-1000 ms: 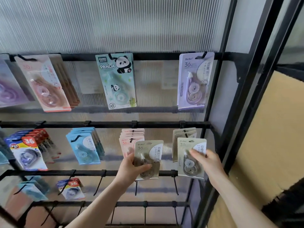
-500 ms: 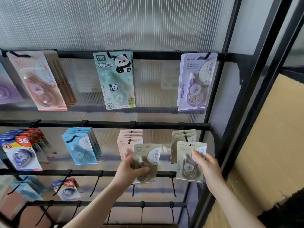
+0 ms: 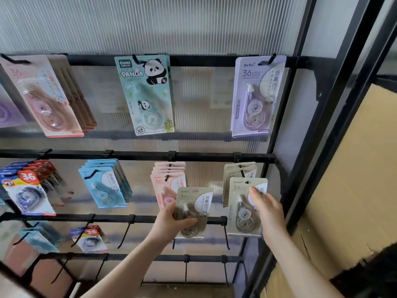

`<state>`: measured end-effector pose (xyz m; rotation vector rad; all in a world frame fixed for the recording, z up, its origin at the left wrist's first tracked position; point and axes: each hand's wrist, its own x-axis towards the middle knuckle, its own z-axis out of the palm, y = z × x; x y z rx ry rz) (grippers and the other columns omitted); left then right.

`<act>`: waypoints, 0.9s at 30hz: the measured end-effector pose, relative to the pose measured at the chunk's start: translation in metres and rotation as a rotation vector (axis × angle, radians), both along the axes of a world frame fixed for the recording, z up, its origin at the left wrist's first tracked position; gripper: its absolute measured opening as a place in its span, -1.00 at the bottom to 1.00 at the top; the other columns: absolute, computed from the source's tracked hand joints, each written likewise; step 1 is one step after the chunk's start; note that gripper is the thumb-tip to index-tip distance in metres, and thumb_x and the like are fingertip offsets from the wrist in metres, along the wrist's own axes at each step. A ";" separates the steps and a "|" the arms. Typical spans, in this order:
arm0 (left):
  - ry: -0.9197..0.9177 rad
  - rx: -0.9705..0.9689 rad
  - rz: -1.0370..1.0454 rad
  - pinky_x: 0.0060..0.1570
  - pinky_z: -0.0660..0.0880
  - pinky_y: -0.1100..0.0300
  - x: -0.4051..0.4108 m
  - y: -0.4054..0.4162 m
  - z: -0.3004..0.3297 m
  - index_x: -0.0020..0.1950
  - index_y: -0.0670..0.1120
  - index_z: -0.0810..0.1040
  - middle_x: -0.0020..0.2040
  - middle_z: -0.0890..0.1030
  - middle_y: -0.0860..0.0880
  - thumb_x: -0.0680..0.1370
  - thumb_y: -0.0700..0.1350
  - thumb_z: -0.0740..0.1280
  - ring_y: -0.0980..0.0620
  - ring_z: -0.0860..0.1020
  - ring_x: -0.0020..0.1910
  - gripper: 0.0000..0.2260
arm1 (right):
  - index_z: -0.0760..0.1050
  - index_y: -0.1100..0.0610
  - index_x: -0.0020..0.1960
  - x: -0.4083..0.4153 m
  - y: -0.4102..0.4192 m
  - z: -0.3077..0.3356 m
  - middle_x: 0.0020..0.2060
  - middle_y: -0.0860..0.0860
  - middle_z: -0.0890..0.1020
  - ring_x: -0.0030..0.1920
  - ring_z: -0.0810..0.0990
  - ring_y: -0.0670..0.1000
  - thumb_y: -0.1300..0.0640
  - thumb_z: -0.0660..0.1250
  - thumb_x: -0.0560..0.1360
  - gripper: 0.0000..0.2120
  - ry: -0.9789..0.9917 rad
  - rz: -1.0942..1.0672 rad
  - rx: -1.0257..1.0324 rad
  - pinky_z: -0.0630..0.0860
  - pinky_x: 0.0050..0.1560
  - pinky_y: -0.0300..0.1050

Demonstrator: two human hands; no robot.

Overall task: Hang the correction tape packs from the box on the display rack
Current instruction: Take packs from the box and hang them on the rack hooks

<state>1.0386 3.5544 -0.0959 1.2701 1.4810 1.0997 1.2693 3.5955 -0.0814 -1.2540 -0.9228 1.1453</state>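
Since a second ago, both hands have kept their khaki packs, the right one now lifted nearer the hook at about four o'clock on the display rack. The right hand presses its khaki correction tape pack with fingers nearly straight, thumb hidden behind the card, just before the hung khaki packs. At six o'clock, the left hand pinches a second khaki pack, thumb across its front.

A black metal display rack with horizontal bars and hooks stands against ribbed translucent panelling; a panda pack, a lilac pack and pink packs hang from the top bar; red-and-blue, light blue, pale pink and beige packs hang below.
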 end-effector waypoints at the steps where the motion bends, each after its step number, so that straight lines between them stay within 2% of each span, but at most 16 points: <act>1: -0.001 -0.009 0.002 -0.09 0.57 0.27 0.000 0.000 -0.002 0.07 0.08 0.49 0.02 0.64 0.04 0.41 -0.26 0.49 0.05 0.60 0.04 -0.64 | 0.56 0.06 -0.09 0.000 0.000 -0.001 -0.11 -0.02 0.66 -0.07 0.61 -0.03 0.04 0.38 0.49 -0.91 -0.005 -0.010 0.006 0.51 -0.10 -0.10; 3: 0.000 -0.020 0.005 -0.06 0.58 0.25 0.000 0.001 -0.004 0.13 0.01 0.52 0.03 0.65 0.02 0.40 -0.27 0.49 0.02 0.61 0.05 -0.63 | 0.57 0.08 -0.07 -0.001 0.002 -0.002 -0.13 -0.03 0.67 -0.11 0.63 -0.07 0.05 0.38 0.49 -0.89 -0.024 -0.016 0.031 0.49 -0.20 -0.19; 7: 0.003 -0.025 0.006 -0.05 0.58 0.24 -0.001 0.002 -0.006 0.14 -0.01 0.53 0.03 0.66 0.00 0.40 -0.28 0.49 0.02 0.62 0.04 -0.63 | 0.56 0.05 -0.07 0.000 0.011 -0.004 -0.15 -0.02 0.69 -0.13 0.68 -0.02 0.01 0.39 0.48 -0.89 -0.104 0.012 0.020 0.62 -0.12 -0.04; 12: 0.029 -0.032 0.004 0.04 0.59 0.14 -0.002 0.006 -0.006 0.15 -0.01 0.53 0.05 0.65 0.01 0.41 -0.25 0.49 0.01 0.61 0.06 -0.64 | 0.53 0.02 -0.06 0.000 0.024 -0.005 -0.14 -0.03 0.66 -0.12 0.65 -0.05 0.03 0.38 0.49 -0.91 -0.171 -0.003 0.015 0.59 -0.23 -0.14; 17: 0.031 -0.016 0.009 -0.21 0.55 0.33 -0.003 0.003 -0.002 0.02 0.05 0.52 -0.04 0.65 0.04 0.42 -0.28 0.48 0.08 0.62 -0.03 -0.69 | 0.54 0.09 0.02 -0.001 0.032 -0.001 -0.15 -0.01 0.65 -0.13 0.64 -0.06 0.09 0.36 0.51 -0.88 -0.189 -0.028 0.031 0.59 -0.16 -0.11; 22: 0.029 -0.009 0.004 -0.20 0.56 0.31 -0.003 0.000 0.001 0.07 0.03 0.52 -0.03 0.65 0.04 0.42 -0.27 0.48 0.08 0.62 -0.03 -0.68 | 0.53 0.06 0.02 0.001 0.036 0.000 -0.13 -0.01 0.65 -0.10 0.64 -0.04 0.07 0.37 0.50 -0.88 -0.238 -0.028 0.025 0.62 -0.08 -0.01; 24: 0.030 -0.001 0.001 -0.20 0.56 0.31 -0.003 -0.001 0.003 0.05 0.06 0.51 -0.02 0.65 0.04 0.43 -0.26 0.47 0.07 0.62 -0.02 -0.68 | 0.53 0.06 0.01 0.002 0.035 0.001 -0.16 -0.04 0.63 -0.13 0.61 -0.09 0.08 0.37 0.50 -0.89 -0.274 -0.033 0.048 0.59 -0.16 -0.09; 27: 0.033 0.005 -0.002 -0.18 0.56 0.32 -0.003 -0.003 0.005 0.02 0.09 0.49 -0.02 0.64 0.05 0.43 -0.26 0.47 0.08 0.61 -0.02 -0.69 | 0.54 0.13 -0.02 0.005 0.031 0.002 -0.17 -0.03 0.61 -0.16 0.57 -0.10 0.10 0.37 0.49 -0.88 -0.390 -0.064 0.095 0.41 -0.30 -0.28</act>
